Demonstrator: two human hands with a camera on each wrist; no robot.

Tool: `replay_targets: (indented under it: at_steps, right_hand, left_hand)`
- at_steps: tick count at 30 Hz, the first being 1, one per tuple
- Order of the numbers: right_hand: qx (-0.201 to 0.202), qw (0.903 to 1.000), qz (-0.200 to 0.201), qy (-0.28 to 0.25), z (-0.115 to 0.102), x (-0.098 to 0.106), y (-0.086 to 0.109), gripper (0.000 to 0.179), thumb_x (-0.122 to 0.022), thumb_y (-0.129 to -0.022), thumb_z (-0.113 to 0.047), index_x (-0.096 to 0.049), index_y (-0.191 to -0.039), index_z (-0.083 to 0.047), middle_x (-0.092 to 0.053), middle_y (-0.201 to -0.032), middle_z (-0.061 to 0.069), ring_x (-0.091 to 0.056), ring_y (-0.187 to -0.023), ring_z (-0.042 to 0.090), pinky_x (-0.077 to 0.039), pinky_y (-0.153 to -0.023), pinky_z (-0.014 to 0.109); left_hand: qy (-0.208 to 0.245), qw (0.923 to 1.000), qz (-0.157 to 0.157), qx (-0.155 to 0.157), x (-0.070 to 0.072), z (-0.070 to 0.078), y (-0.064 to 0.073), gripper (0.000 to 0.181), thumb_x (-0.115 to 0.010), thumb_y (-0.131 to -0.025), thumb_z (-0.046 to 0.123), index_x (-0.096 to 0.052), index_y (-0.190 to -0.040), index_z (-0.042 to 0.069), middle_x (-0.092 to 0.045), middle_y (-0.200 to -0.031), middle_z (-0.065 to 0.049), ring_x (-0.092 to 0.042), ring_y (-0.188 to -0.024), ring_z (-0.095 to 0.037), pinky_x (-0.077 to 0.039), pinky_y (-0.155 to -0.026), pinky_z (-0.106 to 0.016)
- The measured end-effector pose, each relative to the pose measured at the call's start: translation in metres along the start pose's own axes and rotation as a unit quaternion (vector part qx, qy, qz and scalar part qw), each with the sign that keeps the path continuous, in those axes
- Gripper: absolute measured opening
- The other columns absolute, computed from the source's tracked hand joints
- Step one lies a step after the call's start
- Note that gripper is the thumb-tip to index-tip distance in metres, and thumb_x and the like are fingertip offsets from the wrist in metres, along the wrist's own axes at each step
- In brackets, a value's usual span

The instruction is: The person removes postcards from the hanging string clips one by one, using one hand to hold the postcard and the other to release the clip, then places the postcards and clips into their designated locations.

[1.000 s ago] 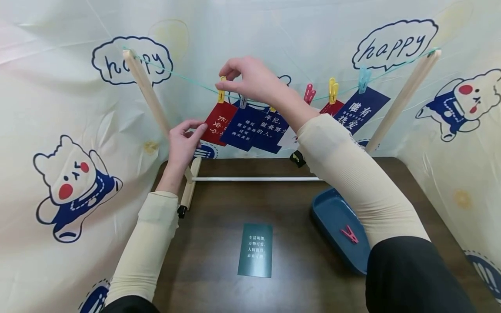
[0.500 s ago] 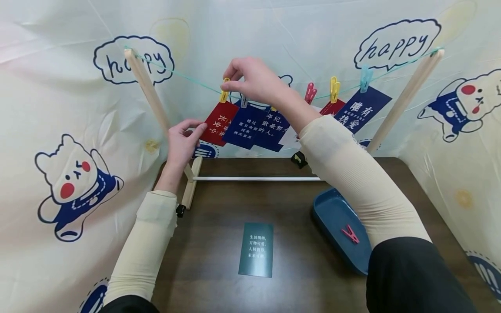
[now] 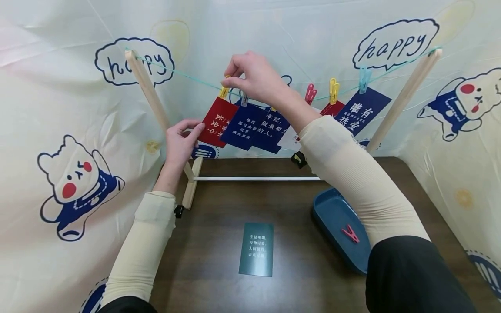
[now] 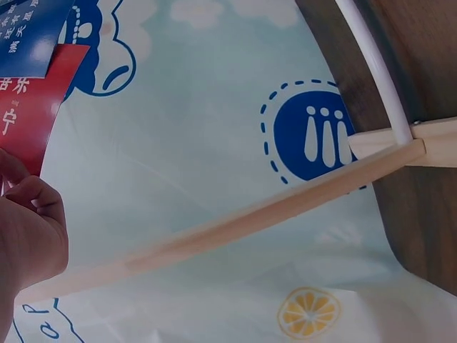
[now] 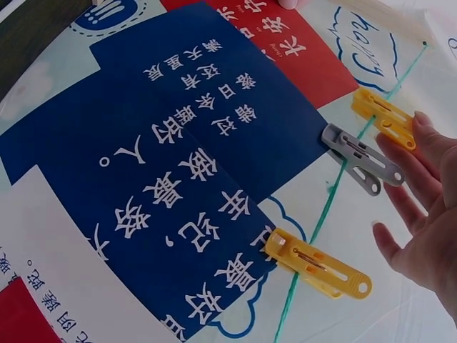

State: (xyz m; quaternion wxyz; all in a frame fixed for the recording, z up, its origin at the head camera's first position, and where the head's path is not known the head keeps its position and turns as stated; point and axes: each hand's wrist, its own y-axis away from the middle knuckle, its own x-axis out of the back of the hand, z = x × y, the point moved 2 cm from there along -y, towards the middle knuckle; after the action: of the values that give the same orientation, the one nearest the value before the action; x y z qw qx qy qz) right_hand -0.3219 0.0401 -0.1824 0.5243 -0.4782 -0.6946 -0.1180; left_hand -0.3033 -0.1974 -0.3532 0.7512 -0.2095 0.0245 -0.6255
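Note:
My right hand (image 3: 260,80) pinches the yellow clothespin (image 5: 385,120) at its handle end, on the green string. From that clothespin hangs a red card (image 3: 213,126) with white characters. My left hand (image 3: 178,145) holds the card's lower left edge between thumb and fingers. Just right of it, a grey clothespin (image 5: 363,157) bears a dark blue card (image 3: 242,128), which overlaps the red one. Another blue card (image 3: 270,134) hangs under a second yellow clothespin (image 5: 314,264). My right forearm hides part of the row in the head view.
Wooden posts (image 3: 146,87) hold the string (image 3: 192,78) at both ends, with a white rod (image 3: 254,178) low between them. On the table lie a green card (image 3: 256,265) and a blue tray (image 3: 325,204) with a pink clothespin (image 3: 350,234). More clipped cards hang at right.
The yellow clothespin and red card tilt a little more, and the card's lower edge has shifted slightly left with my left hand. Both hands keep their grips.

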Motion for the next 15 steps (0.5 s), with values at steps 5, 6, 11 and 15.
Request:
replay_targets:
  at_steps: [5, 6, 11, 15]
  right_hand:
    - [0.010, 0.9997, 0.017, 0.012, 0.0004, 0.0000, 0.0009, 0.028, -0.067, -0.103, -0.033, -0.069, -0.120, -0.010, -0.074, -0.115, 0.000, -0.056, -0.120, 0.010, -0.039, -0.105, 0.023]
    - [0.012, 0.9996, 0.021, 0.015, 0.0003, 0.0003, 0.0011, 0.028, -0.067, -0.103, -0.033, -0.069, -0.119, -0.010, -0.075, -0.115, 0.000, -0.056, -0.121, 0.011, -0.038, -0.106, 0.024]
    - [0.017, 0.9990, 0.034, 0.022, -0.0016, 0.0030, 0.0022, 0.028, -0.067, -0.103, -0.034, -0.070, -0.119, -0.011, -0.076, -0.114, -0.001, -0.054, -0.120, 0.011, -0.035, -0.107, 0.025]
    - [0.017, 0.9986, 0.045, 0.023, -0.0033, 0.0050, 0.0039, 0.029, -0.067, -0.102, -0.035, -0.070, -0.120, -0.012, -0.076, -0.115, -0.002, -0.053, -0.120, 0.010, -0.035, -0.105, 0.024]
  left_hand:
    - [0.002, 1.0000, 0.007, 0.001, 0.0030, -0.0018, 0.0015, 0.035, -0.072, -0.100, 0.029, -0.074, -0.121, 0.002, -0.070, -0.110, 0.001, -0.059, -0.064, -0.012, -0.053, -0.061, -0.021]
    - [0.002, 1.0000, 0.009, 0.002, 0.0036, -0.0016, 0.0018, 0.034, -0.072, -0.100, 0.029, -0.074, -0.121, 0.002, -0.070, -0.110, 0.002, -0.059, -0.064, -0.011, -0.052, -0.061, -0.021]
    - [0.004, 0.9998, 0.018, -0.003, 0.0069, 0.0013, 0.0040, 0.034, -0.073, -0.099, 0.029, -0.074, -0.121, 0.003, -0.071, -0.110, 0.001, -0.059, -0.067, -0.010, -0.050, -0.058, -0.019]
    - [0.003, 0.9997, 0.022, -0.009, 0.0096, 0.0029, 0.0064, 0.034, -0.073, -0.099, 0.030, -0.075, -0.120, 0.004, -0.072, -0.109, 0.001, -0.060, -0.067, -0.012, -0.050, -0.058, -0.019]
